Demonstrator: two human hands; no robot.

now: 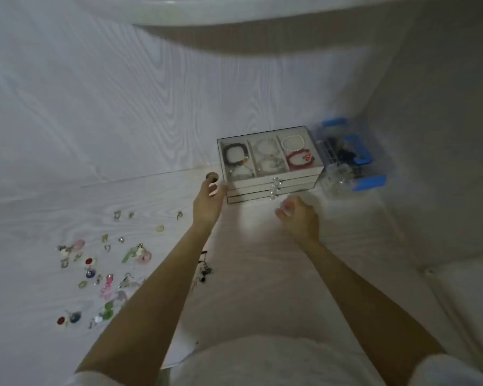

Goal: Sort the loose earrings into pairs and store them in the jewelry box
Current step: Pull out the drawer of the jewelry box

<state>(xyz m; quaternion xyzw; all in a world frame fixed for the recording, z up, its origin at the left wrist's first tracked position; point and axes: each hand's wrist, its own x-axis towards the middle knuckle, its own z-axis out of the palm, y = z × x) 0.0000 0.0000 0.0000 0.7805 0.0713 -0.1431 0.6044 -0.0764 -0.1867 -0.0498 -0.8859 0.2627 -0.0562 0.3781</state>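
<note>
The pale wood-grain tabletop fills most of the frame, meeting a wall of the same grain across the upper half. Right of centre stands the jewelry box, a clear-lidded case with three shut drawers stacked below, each with a crystal knob; bracelets lie in the three compartments under the lid. Just to its right sits a clear plastic organizer with blue clasps. Two bare forearms reach up from the bottom edge. The left hand is at the box's lower left corner, its grip narrow, fingers bent against the side. The right hand hovers just below the drawers, fingers loosely curled, holding nothing visible. The loose earrings lie scattered at lower left, well apart from the box.
</note>
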